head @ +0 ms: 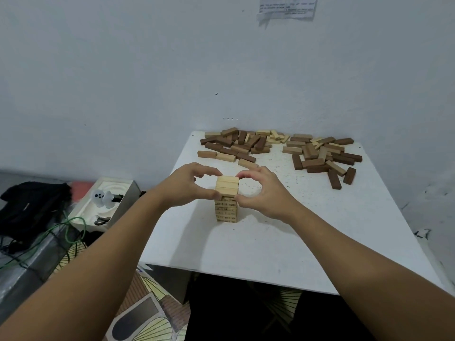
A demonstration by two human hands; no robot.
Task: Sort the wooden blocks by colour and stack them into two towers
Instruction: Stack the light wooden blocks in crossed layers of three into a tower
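It looks like a plain room in a home. A small white table (270,242) stands against a bare pale wall (123,70) with one paper notice (286,7) taped on it. On the floor there are a patterned mat (147,313), a black bag (32,205), green cables (71,230) and an open box (105,205) with small things.

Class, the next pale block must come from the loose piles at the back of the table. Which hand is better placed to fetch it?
Probably the left hand: pale blocks lie just beyond its fingertips.
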